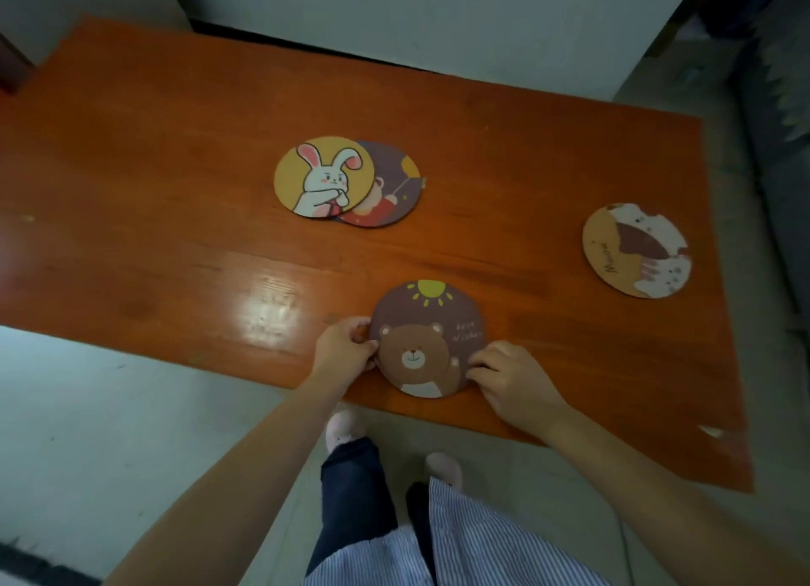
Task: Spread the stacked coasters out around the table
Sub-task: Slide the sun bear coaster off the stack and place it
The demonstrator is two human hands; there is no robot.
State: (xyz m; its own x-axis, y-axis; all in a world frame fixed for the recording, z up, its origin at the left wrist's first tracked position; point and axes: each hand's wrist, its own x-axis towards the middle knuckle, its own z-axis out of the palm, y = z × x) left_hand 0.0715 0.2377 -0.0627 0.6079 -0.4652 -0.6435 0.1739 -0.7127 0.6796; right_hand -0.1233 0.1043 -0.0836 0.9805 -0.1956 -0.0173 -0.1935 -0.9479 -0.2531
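A: On the left part of the orange bench [131, 156], what do you see?

B: You have nothing lying there, only bare wood with a bright reflection. Further to the right, near the middle, you have the rabbit coaster [323, 177]. It lies partly on top of the purple coaster [394, 191], so these two overlap.

A: And at the near edge?

B: There you have the bear coaster [427, 340], flat on the bench, with a sun above the bear. Your left hand [342, 349] has its grip closed on the left rim, thumb on top and fingers curled at the edge. Your right hand [513, 379] touches the lower right rim with bent fingertips; I cannot tell if it really pinches the coaster or only rests on it.

A: And at the far right?

B: You have the cat coaster [635, 250], alone near the right edge, well apart from the others.
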